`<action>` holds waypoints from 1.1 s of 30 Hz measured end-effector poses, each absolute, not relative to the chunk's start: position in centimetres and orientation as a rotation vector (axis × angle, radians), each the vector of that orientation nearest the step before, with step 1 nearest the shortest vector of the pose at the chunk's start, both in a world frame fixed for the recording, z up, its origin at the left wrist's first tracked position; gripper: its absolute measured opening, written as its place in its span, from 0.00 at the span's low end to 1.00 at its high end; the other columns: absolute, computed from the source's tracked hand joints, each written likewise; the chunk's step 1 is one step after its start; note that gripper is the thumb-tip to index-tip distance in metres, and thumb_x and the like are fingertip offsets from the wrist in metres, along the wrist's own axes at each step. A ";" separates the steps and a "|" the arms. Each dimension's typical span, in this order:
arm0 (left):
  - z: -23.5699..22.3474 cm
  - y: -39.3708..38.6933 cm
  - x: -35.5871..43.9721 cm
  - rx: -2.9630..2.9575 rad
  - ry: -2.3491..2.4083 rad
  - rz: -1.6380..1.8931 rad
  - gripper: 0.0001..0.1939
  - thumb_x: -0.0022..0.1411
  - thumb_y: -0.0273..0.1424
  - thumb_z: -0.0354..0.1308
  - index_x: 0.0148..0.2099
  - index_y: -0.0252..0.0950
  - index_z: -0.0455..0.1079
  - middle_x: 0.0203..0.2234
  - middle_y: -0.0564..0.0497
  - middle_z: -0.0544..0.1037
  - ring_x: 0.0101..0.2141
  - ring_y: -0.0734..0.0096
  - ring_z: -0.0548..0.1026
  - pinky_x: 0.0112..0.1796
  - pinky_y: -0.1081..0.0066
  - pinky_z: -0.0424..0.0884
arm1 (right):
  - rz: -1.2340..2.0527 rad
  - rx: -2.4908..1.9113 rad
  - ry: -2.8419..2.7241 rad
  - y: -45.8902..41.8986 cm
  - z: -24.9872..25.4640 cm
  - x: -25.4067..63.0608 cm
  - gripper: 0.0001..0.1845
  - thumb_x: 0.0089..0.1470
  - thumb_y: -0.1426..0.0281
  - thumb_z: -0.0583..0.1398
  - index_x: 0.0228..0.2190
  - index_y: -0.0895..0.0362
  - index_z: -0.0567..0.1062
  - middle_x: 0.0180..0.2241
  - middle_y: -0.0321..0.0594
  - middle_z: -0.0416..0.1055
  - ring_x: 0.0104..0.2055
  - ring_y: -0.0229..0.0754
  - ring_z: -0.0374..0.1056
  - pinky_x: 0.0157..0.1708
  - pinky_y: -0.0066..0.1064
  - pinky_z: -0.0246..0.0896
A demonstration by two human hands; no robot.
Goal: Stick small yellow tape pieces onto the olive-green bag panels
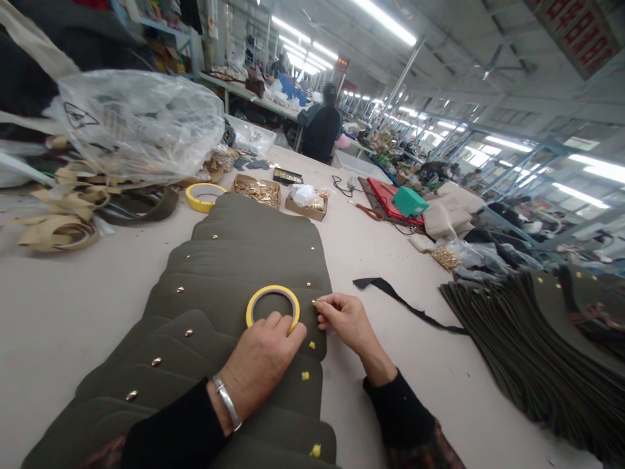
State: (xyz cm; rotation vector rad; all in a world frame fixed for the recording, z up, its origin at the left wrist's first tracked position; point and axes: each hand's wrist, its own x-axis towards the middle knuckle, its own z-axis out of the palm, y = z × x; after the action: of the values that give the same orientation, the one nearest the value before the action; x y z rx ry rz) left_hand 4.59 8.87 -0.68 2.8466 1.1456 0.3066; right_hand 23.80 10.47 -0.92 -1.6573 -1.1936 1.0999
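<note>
Dark olive fabric pieces (pixel 263 244) lie overlapped in a row down the table in front of me. Gold metal studs show along their left side and a few at the upper right. My left hand (pixel 268 355) grips a roll of yellow tape (pixel 250 306) standing tilted over the pieces. At their right edge, my right hand (pixel 342 318) pinches a small bit of yellow tape (pixel 314 302) between thumb and fingertips, beside a stud. Further down that edge, several yellow tape bits (pixel 305 376) sit on the fabric.
Another yellow tape roll (pixel 205 197) lies behind the pieces, near boxes of gold hardware (pixel 257 190). A black strip (pixel 400 299) and a thick stack of olive pieces (pixel 527 352) are to the right. Rolled beige strips (pixel 58 231) and a plastic bag (pixel 141 124) occupy the left.
</note>
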 end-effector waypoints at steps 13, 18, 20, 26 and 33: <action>-0.5 9.1 4.7 2.769 1.140 0.217 0.07 0.66 0.23 0.47 0.39 0.37 0.66 0.35 0.48 0.73 0.36 0.60 0.71 0.34 0.63 0.72 | 0.531 -1.918 -1.831 11.6 -0.5 23.0 0.09 0.52 0.72 0.57 0.26 0.56 0.77 0.18 0.34 0.72 0.21 0.37 0.69 0.24 0.25 0.61; -0.5 9.1 4.7 2.729 1.146 0.252 0.08 0.66 0.22 0.47 0.39 0.37 0.66 0.36 0.47 0.73 0.37 0.60 0.71 0.35 0.63 0.72 | 0.335 -1.853 -1.868 11.1 0.1 24.3 0.17 0.55 0.69 0.60 0.47 0.58 0.71 0.19 0.31 0.71 0.23 0.39 0.69 0.26 0.27 0.62; -0.5 9.1 4.6 2.728 1.139 0.274 0.09 0.65 0.21 0.47 0.39 0.37 0.66 0.35 0.47 0.73 0.36 0.60 0.70 0.34 0.62 0.72 | 0.209 -1.701 -1.992 10.8 0.5 25.1 0.11 0.58 0.70 0.57 0.43 0.58 0.72 0.25 0.36 0.74 0.27 0.39 0.70 0.31 0.28 0.64; -0.7 9.0 4.7 2.753 1.141 0.319 0.08 0.64 0.21 0.48 0.38 0.37 0.65 0.33 0.47 0.73 0.35 0.59 0.70 0.32 0.63 0.71 | -0.167 -1.276 -2.755 11.0 1.5 25.3 0.11 0.62 0.78 0.51 0.35 0.59 0.73 0.33 0.45 0.72 0.37 0.43 0.68 0.39 0.33 0.65; -1.0 9.0 4.6 2.744 1.141 0.349 0.07 0.64 0.21 0.48 0.38 0.37 0.65 0.34 0.48 0.73 0.35 0.60 0.70 0.33 0.64 0.71 | 0.020 -1.624 -2.906 13.3 3.1 22.8 0.10 0.55 0.80 0.56 0.28 0.60 0.76 0.30 0.46 0.75 0.31 0.43 0.70 0.33 0.30 0.62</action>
State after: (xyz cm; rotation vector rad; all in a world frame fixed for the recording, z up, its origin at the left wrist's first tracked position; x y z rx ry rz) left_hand 4.60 9.04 -0.98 2.7444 1.1415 0.3487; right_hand 22.76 13.31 3.07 -1.6241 -2.9062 0.0198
